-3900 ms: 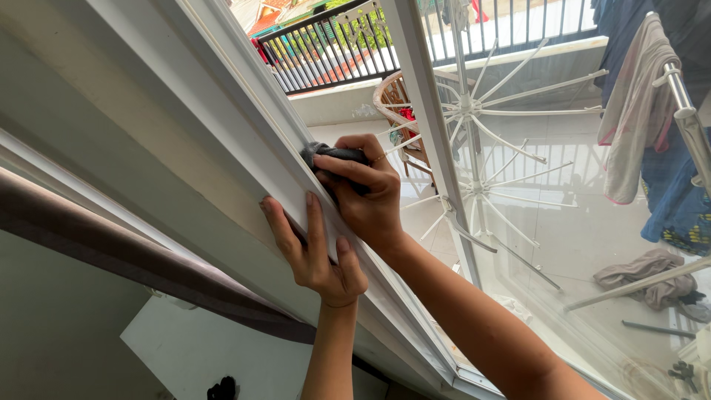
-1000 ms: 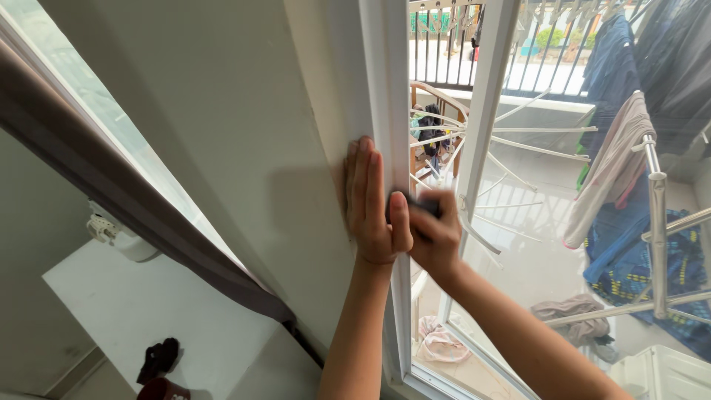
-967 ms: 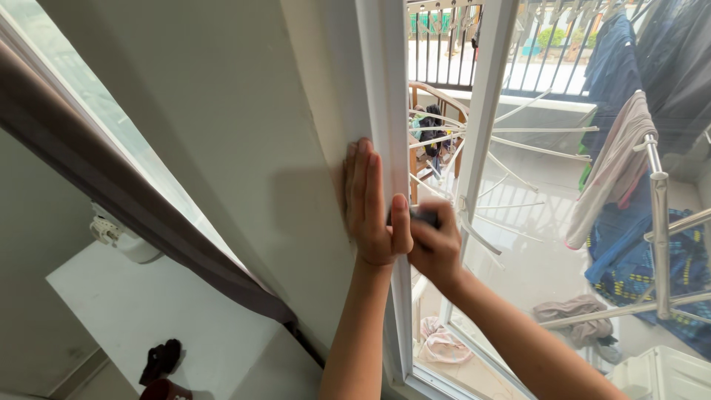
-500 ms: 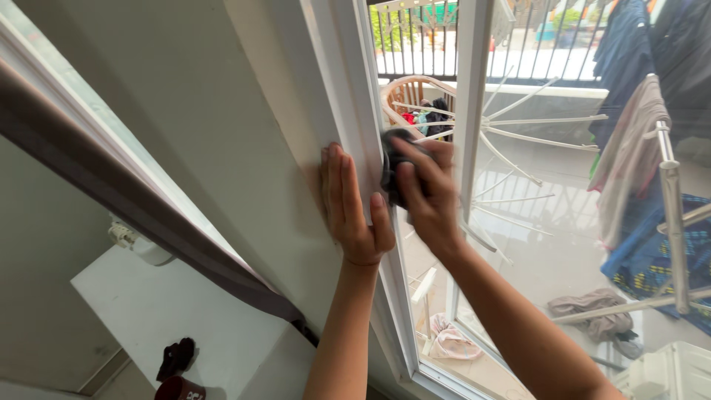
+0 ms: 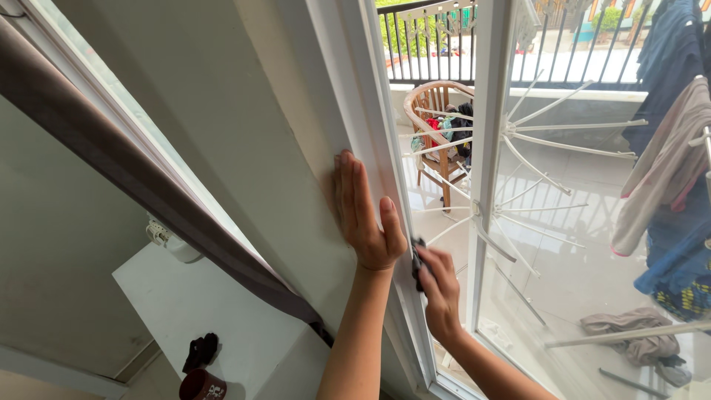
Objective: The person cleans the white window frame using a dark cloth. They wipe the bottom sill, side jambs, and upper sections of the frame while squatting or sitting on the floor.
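Observation:
My left hand (image 5: 363, 211) lies flat, fingers together, against the white window frame (image 5: 363, 96) and the wall beside it. Just below it, my right hand (image 5: 438, 289) is closed around a small dark cloth or pad (image 5: 417, 261) and presses it onto the frame's inner edge. Most of the cloth is hidden inside the fingers. The glass pane (image 5: 592, 222) lies to the right of both hands.
Beyond the glass are a wooden chair (image 5: 437, 133) piled with clothes, a white drying rack (image 5: 533, 141), hanging laundry (image 5: 666, 170) and a dark railing (image 5: 444, 44). A dark curtain strip (image 5: 148, 185) crosses the left side. A white ledge (image 5: 192, 311) holds a small brown pot (image 5: 201, 387).
My right hand slid the cloth down the frame from beside my left hand's fingers to below its thumb. My left hand stayed flat on the frame. The view tilted slightly.

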